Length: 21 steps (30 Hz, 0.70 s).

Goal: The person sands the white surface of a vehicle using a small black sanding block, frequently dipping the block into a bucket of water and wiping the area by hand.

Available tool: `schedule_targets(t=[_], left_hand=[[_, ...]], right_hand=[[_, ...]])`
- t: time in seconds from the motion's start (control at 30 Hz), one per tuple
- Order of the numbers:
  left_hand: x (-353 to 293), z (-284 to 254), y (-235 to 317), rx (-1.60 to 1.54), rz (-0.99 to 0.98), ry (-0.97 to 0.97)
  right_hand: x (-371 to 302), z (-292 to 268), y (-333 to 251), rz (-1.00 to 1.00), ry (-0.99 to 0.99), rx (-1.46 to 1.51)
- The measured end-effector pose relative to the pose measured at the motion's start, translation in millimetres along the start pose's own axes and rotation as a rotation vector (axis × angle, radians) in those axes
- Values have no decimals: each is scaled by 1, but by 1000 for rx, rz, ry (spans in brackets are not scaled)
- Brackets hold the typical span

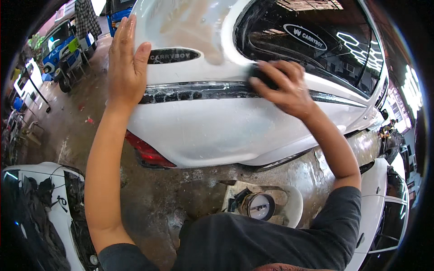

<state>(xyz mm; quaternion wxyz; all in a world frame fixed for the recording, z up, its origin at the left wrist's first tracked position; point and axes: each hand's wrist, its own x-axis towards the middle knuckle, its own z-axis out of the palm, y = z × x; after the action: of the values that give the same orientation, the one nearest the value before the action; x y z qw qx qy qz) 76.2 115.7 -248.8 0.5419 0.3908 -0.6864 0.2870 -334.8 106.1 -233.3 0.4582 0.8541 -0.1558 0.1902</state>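
In front of me is the white rear side of a pickup with a canopy [212, 126]. A dark trim strip [190, 91] with white residue runs across it. My left hand [126, 67] lies flat against the canopy's rear corner, fingers stretched, beside a dark oval badge [174, 56]. My right hand [288, 88] is closed round a black sanding block [263, 77], partly hidden by the fingers and blurred. The block is against the white surface just above the trim strip, by the lower corner of the dark side window [312, 40]. Brownish sanded patches [192, 27] show higher up.
Close to my body a pale stool [293, 203] holds a round container of liquid [261, 206] and dark scraps. A red tail light [151, 151] is at lower left. White cars stand at left [56, 198] and right [375, 217]. The concrete floor [149, 194] looks wet.
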Motion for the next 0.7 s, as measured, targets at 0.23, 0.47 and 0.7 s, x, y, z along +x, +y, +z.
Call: schedule_targets(t=[0.23,0.47,0.7], left_hand=[[4,11,4,-12,45,17],[1,-4,2,1,-15,-55],[5,7,9,30,29,-45]], right_hand=[[60,-6,-28,-58,39,91],[2,-2,-3,94,30,140],[-11,-5,9,4,21,54]])
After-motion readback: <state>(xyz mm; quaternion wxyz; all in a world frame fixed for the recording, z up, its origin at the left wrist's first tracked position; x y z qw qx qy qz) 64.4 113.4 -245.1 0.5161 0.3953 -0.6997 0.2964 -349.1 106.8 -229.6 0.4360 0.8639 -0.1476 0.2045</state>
